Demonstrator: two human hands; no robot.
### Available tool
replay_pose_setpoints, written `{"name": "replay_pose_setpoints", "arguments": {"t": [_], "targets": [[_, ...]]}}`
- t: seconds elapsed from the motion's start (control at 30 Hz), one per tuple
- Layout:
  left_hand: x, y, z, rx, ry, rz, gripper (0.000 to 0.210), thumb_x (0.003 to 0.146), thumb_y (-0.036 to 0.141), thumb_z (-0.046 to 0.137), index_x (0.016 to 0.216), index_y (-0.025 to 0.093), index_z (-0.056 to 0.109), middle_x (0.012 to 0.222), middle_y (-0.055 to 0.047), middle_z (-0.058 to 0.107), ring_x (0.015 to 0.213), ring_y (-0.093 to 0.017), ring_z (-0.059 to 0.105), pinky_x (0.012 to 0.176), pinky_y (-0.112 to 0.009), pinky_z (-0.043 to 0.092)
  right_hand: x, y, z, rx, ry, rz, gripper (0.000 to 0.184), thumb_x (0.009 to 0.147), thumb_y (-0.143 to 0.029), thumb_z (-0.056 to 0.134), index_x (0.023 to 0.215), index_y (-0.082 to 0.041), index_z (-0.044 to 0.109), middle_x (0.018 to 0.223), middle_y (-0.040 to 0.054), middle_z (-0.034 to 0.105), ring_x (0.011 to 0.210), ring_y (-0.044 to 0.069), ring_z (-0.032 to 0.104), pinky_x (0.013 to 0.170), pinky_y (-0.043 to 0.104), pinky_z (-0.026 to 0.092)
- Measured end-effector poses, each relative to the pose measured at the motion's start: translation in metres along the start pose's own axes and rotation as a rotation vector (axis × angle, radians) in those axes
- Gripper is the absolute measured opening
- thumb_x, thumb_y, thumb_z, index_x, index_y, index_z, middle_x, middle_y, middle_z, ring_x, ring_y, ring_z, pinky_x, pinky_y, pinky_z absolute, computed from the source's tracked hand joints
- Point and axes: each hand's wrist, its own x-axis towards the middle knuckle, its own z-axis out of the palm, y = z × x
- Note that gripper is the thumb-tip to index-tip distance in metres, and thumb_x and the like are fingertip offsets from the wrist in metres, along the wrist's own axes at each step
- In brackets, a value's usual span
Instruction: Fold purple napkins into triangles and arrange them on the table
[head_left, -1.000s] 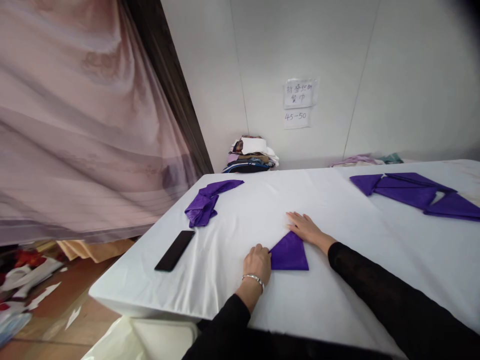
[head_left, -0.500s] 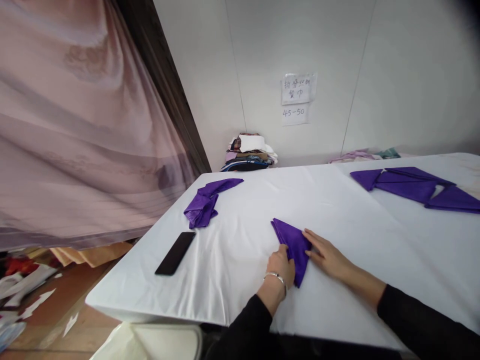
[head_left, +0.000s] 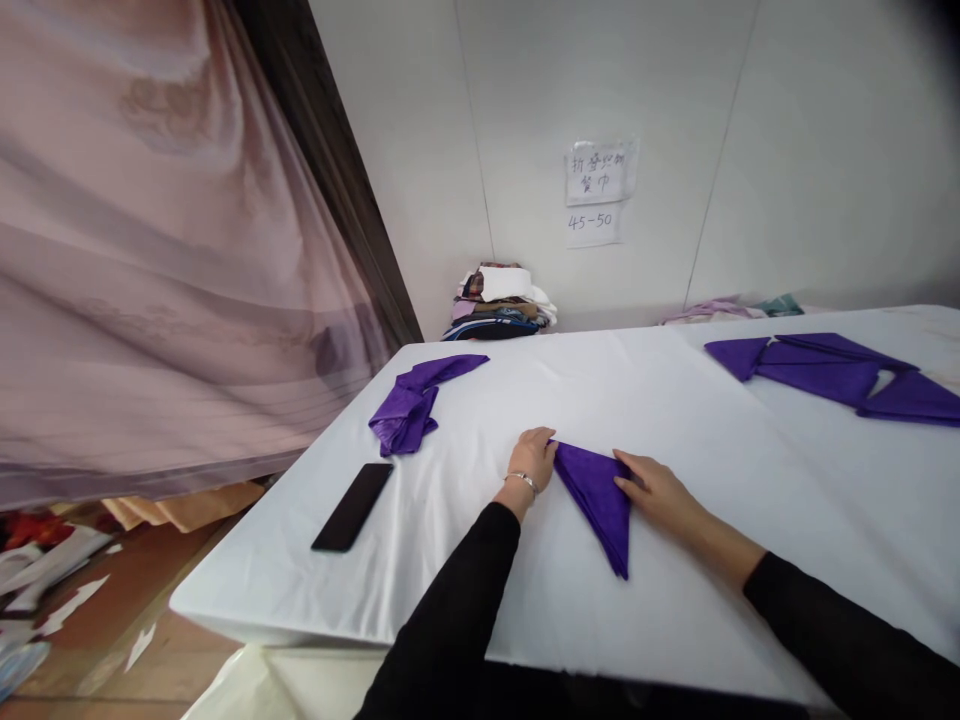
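Observation:
A purple cloth napkin (head_left: 596,490), folded into a layered triangle, lies in front of me with one point towards me. My left hand (head_left: 532,458), a silver bracelet at its wrist, is closed on the napkin's far left corner, the fingertips partly hidden. At the right corner, my right hand (head_left: 654,490) grips the edge between thumb and fingers. Both hands stay low over the white-covered table (head_left: 525,390).
Crumpled purple napkins (head_left: 405,415) lie at the left, with a black phone (head_left: 352,507) nearer me. Several folded purple napkins (head_left: 817,375) rest at the far right. A cloth stack (head_left: 495,305) stands behind the table; a pink curtain (head_left: 165,250) hangs left.
My left hand has moved from the napkin's near left side up to its far left corner. The napkin has shifted slightly right and its near point has swung right.

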Motion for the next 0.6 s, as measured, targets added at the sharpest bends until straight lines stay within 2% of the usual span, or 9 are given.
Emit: {"name": "replay_pose_setpoints", "arguments": {"t": [0.1,0.2,0.33,0.43,0.5,0.6], "targets": [[0.015,-0.007,0.009,0.018,-0.068,0.048,0.022,0.085,0.024,0.049,0.101,0.022,0.063,0.104,-0.002,0.064,0.103,-0.015,0.052,0.094,-0.028,0.039,0.001,-0.002,0.0,-0.016,0.009,-0.049,0.045,0.086,-0.041,0.042,0.124,-0.02,0.051,0.119,0.0103,0.059,0.108,0.025,0.053,0.093,0.043,0.041],[0.016,-0.013,0.011,0.052,-0.098,0.042,0.017,0.082,0.022,0.052,0.088,0.022,0.067,0.092,-0.002,0.065,0.094,-0.016,0.054,0.087,-0.028,0.042,0.001,-0.002,0.002,-0.043,0.003,-0.072,0.044,0.086,-0.04,0.042,0.124,-0.02,0.05,0.12,0.01,0.058,0.108,0.025,0.052,0.092,0.043,0.04],[0.007,-0.02,0.006,0.107,-0.072,-0.007,0.014,0.081,0.021,0.053,0.08,0.022,0.067,0.088,-0.002,0.064,0.09,-0.016,0.053,0.084,-0.029,0.041,0.011,0.0,0.006,-0.086,-0.023,-0.121,0.04,0.087,-0.036,0.041,0.124,-0.023,0.051,0.121,0.0082,0.057,0.11,0.026,0.051,0.093,0.045,0.039],[-0.004,-0.024,0.002,0.149,-0.03,-0.054,0.014,0.081,0.021,0.052,0.078,0.021,0.066,0.085,-0.003,0.063,0.089,-0.017,0.052,0.081,-0.029,0.04,0.031,0.001,0.007,-0.064,-0.057,-0.149,0.037,0.085,-0.032,0.044,0.121,-0.024,0.054,0.12,0.0063,0.058,0.11,0.025,0.051,0.094,0.045,0.039],[-0.014,-0.026,0.001,0.178,0.002,-0.087,0.016,0.082,0.021,0.05,0.077,0.02,0.065,0.083,-0.004,0.062,0.087,-0.018,0.051,0.079,-0.03,0.04,0.049,0.002,0.004,0.004,-0.062,-0.105,0.037,0.081,-0.028,0.05,0.117,-0.025,0.057,0.12,0.005,0.058,0.112,0.025,0.05,0.097,0.043,0.037],[-0.031,-0.026,-0.002,0.209,0.041,-0.111,0.019,0.083,0.02,0.046,0.077,0.019,0.064,0.082,-0.005,0.062,0.086,-0.019,0.051,0.076,-0.031,0.04,0.068,0.003,-0.005,0.104,-0.011,0.042,0.038,0.08,-0.025,0.052,0.117,-0.025,0.057,0.123,0.0056,0.056,0.113,0.024,0.05,0.097,0.041,0.038]]}}
